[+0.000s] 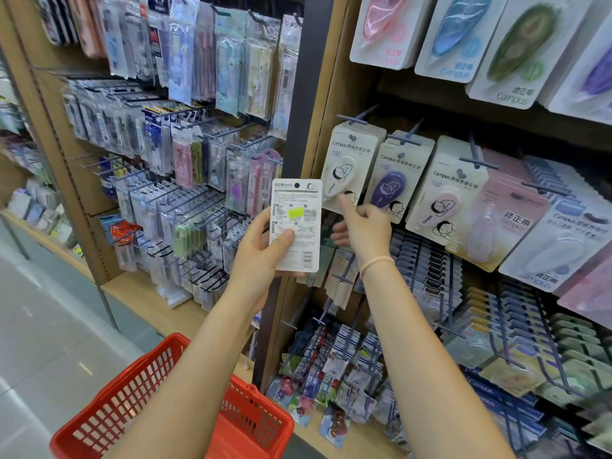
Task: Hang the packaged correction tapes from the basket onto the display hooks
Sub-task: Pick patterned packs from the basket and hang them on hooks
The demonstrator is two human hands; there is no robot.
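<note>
My left hand (261, 253) grips a packaged correction tape (295, 223) upright, its printed back with a yellow sticker facing me. My right hand (362, 226) reaches to the display, fingers curled, with the thumb and forefinger at the lower edge of a cream Campus correction tape pack (351, 167) hanging on a hook (359, 119). Beside it hang a purple tape pack (395, 180) and a pink one (443, 197). The red basket (159, 402) sits low in front of me, partly hidden by my left forearm.
Pegboard shelving on the left (172, 160) is crowded with hanging stationery packs. Larger Campus tape cards (496, 44) hang above on the right. Lower rows of hooks (430, 326) hold more small packs. A wooden shelf ledge (155, 303) and grey tiled floor (39, 326) lie at the left.
</note>
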